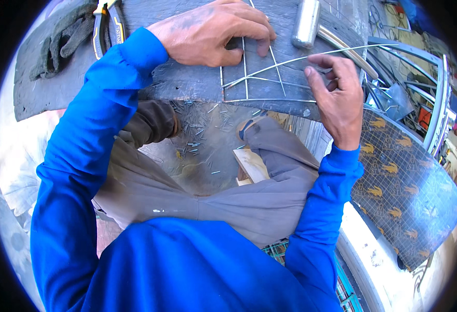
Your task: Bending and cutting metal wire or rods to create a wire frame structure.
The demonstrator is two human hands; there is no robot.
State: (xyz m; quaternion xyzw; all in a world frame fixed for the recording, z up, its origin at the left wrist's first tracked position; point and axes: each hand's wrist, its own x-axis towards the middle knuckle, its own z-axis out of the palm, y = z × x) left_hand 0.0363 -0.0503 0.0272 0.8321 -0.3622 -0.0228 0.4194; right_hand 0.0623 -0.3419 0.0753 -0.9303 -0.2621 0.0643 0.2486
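Observation:
A grid of thin metal wires (pixel 246 78) lies on the dark worktop, partly hidden under my left hand. My left hand (pixel 215 34) is bent over it, fingertips and thumb down on the wires, holding the grid against the top. One longer, slightly bowed wire (pixel 343 50) crosses the grid at a slant and reaches far to the right. Just below that wire, my right hand (pixel 337 93) has its fingers curled loosely, thumb and forefinger apart, with nothing visible between them. Near the right hand rests a hammer with a shiny metal head (pixel 306 26) and pale handle (pixel 345 49).
Yellow-and-black-handled pliers (pixel 108 28) and a dark knit glove (pixel 62 44) lie at the worktop's left. Metal frames (pixel 439 99) and a dark patterned sheet (pixel 395 192) stand at right. Cut wire bits (pixel 194 138) litter the floor between my legs, beside a wood scrap (pixel 252 164).

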